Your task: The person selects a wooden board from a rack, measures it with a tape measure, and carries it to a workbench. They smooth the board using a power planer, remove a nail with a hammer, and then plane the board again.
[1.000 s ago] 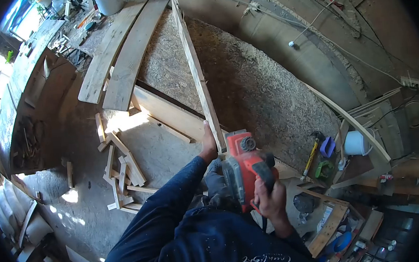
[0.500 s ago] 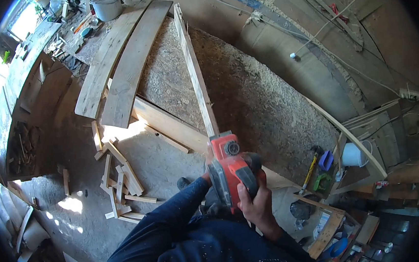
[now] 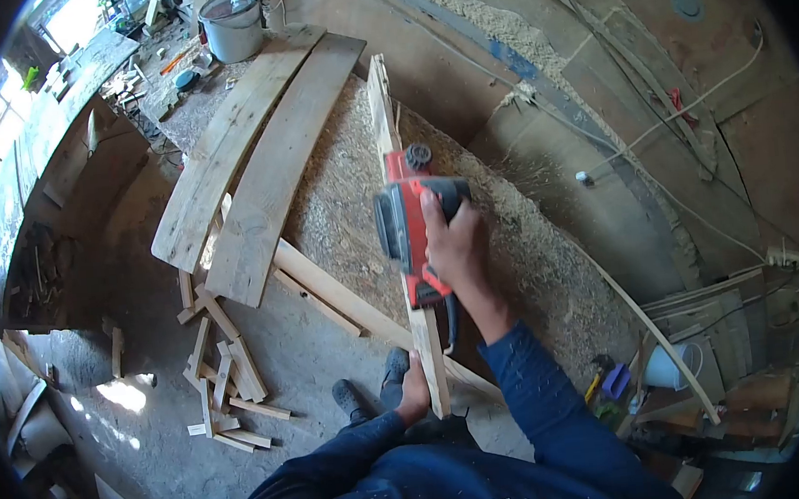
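A red and black electric planer (image 3: 408,219) rides on the top edge of a long narrow wooden plank (image 3: 429,346) that stands on edge and runs away from me. My right hand (image 3: 455,245) grips the planer's handle, arm stretched forward. Wood chips spray off to the right of the tool. My left hand (image 3: 415,391) clasps the plank's near end at its left side, close to my body. Both arms wear dark blue sleeves.
Two wide curved boards (image 3: 252,158) lie to the left on a sawdust pile (image 3: 338,189). Short offcuts (image 3: 223,385) litter the floor at lower left. A grey bucket (image 3: 232,23) stands at the top, a white bucket (image 3: 664,367) and hammer at the right. White cables run along the right wall.
My right hand has pushed the planer far forward along the plank, away from my body. My left hand has stayed at the plank's near end. The view has tilted upward.
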The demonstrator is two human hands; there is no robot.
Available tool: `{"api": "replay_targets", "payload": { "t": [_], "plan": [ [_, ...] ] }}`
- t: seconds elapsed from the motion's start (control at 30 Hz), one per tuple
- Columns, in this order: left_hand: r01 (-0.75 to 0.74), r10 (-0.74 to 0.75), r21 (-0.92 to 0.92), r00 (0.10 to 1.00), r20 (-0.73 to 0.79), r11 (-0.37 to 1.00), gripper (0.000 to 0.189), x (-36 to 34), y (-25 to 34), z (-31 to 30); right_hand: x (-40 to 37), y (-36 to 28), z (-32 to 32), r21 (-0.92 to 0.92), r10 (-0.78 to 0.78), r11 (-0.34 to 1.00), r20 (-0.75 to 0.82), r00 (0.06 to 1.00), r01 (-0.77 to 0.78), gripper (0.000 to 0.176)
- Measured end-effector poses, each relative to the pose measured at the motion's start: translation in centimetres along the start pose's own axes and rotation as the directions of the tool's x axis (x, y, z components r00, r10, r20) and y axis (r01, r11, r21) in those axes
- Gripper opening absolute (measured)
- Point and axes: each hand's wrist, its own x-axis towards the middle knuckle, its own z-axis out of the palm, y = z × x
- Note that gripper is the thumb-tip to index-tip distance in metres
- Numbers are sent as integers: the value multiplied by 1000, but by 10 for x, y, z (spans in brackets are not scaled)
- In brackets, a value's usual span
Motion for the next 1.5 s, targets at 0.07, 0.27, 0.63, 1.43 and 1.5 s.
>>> {"api": "replay_targets", "payload": {
  "t": [0.07,0.27,0.63,1.43,1.5],
  "plan": [
    [7,-8,52,1000,5,999,86,11,-17,-3,43,-15,13,9,-5,1000,-26,1000,6,54],
    [-75,69,130,996,50,989,86,-8,12,-4,165,-53,49,23,-30,999,-36,999,31,60],
    [49,-41,150,998,-54,988,86,5,-8,-2,348,-119,98,141,-61,987,-82,995,73,64],
    [134,-51,-356,971,234,925,69,17,-35,-16,11,215,-159,405,359,856,-18,933,-321,44],
    [143,-104,-284,983,149,948,77,29,-52,-20,26,236,-150,441,381,834,-22,924,-333,46]
  ]
}}
